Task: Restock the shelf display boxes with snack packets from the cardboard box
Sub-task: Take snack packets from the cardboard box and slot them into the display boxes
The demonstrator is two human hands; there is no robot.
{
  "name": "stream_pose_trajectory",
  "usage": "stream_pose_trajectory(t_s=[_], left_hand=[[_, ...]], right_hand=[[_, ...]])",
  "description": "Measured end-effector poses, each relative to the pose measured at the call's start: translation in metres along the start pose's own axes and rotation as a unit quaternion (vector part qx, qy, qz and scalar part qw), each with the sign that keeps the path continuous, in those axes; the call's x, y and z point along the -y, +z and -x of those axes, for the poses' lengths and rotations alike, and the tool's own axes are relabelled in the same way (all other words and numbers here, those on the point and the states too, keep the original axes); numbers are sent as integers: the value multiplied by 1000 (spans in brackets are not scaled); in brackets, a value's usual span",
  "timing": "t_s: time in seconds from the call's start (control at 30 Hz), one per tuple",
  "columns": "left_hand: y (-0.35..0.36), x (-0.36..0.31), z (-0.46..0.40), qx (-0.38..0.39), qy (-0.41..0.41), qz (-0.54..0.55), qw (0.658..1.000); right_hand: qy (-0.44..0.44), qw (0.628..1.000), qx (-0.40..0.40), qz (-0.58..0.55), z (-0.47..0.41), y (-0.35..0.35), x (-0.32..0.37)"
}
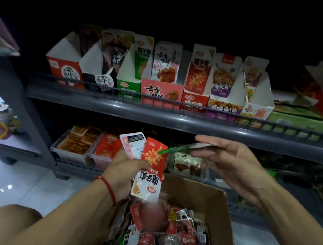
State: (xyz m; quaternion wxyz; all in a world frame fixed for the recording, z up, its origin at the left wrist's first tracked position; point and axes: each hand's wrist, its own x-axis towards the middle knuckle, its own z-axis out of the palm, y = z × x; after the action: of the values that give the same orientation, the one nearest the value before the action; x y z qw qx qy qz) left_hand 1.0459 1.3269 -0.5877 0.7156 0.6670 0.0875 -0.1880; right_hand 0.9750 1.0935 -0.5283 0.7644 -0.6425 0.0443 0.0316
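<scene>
Left hand (125, 166): grips red packets (153, 160) above the cardboard box (219, 209).
Right hand (229, 163): pinches green packet (176, 149) above same box.

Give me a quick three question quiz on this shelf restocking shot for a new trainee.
1. True or false: the left hand holds red and white snack packets.
2. What colour is the packet in the right hand: A green, B purple, C black?
3. Where does the cardboard box sit relative to the hands?

Key: 1 true. 2 A. 3 Below them, full of packets.
</scene>
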Motion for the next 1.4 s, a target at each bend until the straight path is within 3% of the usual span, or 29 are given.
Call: stream_pose_trajectory(t_s=[0.1,0.2,0.33,0.57,0.73,0.93,1.1,1.27,1.4], left_hand=[[-21,-25,-4,-30,24,19,999],[-42,-48,-10,-46,55,52,996],[-63,-72,-13,-49,83,112,989],[-94,-104,-23,-60,136,208,967],[-114,-113,-30,-71,142,238,958],[-125,-107,-29,-73,114,256,957],[-126,-105,-28,-71,106,237,963],[-124,-105,-29,-74,102,230,965],[-120,-104,-31,-76,98,225,966]], right_hand=[[-66,970,-71,221,-16,20,15],[-90,944,-83,305,-42,39,40],[-86,945,-68,308,-79,62,84],[-250,894,-117,354,-170,104,148],[-308,854,-165,387,-251,124,177],[-264,766,-199,551,-308,133,161],[-219,716,-161,643,-325,140,146],[-197,632,-138,736,-325,147,148],[-219,621,-163,735,-327,151,151]])
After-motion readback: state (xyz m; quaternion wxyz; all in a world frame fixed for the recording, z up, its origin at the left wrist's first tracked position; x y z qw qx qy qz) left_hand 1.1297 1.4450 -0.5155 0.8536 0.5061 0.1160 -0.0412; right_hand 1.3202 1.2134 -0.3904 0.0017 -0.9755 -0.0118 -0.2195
